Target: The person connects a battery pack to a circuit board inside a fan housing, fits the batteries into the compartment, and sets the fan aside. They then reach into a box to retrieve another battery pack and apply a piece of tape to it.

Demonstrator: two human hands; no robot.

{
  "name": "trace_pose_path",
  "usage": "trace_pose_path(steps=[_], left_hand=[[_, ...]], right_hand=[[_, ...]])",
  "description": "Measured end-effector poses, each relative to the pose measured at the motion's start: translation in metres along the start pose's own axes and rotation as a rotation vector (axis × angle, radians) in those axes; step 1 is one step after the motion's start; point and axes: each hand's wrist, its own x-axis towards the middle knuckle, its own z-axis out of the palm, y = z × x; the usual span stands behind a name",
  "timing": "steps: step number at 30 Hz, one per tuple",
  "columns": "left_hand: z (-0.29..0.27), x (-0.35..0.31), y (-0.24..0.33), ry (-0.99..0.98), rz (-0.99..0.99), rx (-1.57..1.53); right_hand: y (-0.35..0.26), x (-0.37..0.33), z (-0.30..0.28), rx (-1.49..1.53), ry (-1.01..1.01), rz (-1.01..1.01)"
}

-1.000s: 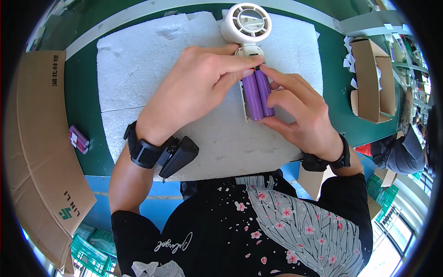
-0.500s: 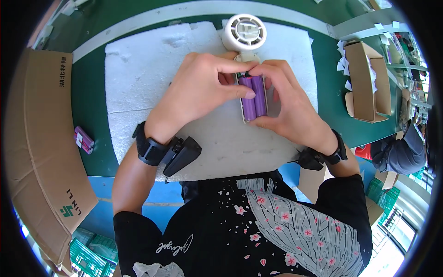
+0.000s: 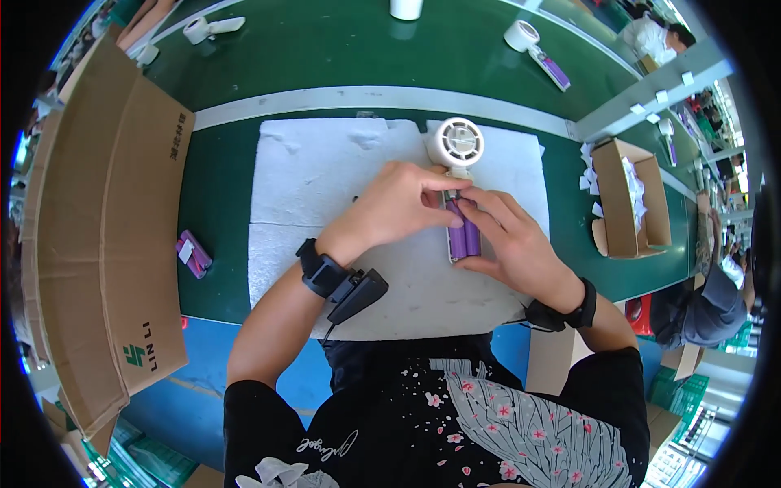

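Note:
A white handheld fan (image 3: 458, 143) lies on the white foam sheet (image 3: 309, 171), its round grille head at the far end. Two purple battery cells (image 3: 464, 241) sit side by side in its uncovered handle. My left hand (image 3: 390, 205) is closed on the handle's upper part, thumb across the left cell. From the right, my right hand (image 3: 517, 240) grips the handle too, its index finger near the top of the cells and its thumb by the lower end. My fingers hide the upper ends of the cells and any wiring there.
On the left stand a tall cardboard box (image 3: 106, 220) and a purple battery pack (image 3: 194, 254). An open carton (image 3: 630, 199) with white paper sits right. Across the white divider lie another white fan (image 3: 521, 36) with purple cells and a white fan (image 3: 213, 29). People work beyond.
The view has tilted up, showing more of the far table. Both hands remain at the fan handle; my right fingers have shifted slightly over the top of the cells.

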Motion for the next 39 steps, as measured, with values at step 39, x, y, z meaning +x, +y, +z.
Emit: trace_pose_path(steps=[39], left_hand=[[-0.045,-0.108,0.083,0.789,-0.025,0.264]], right_hand=[[0.038,0.036,0.013,0.309,0.347,-0.105]])
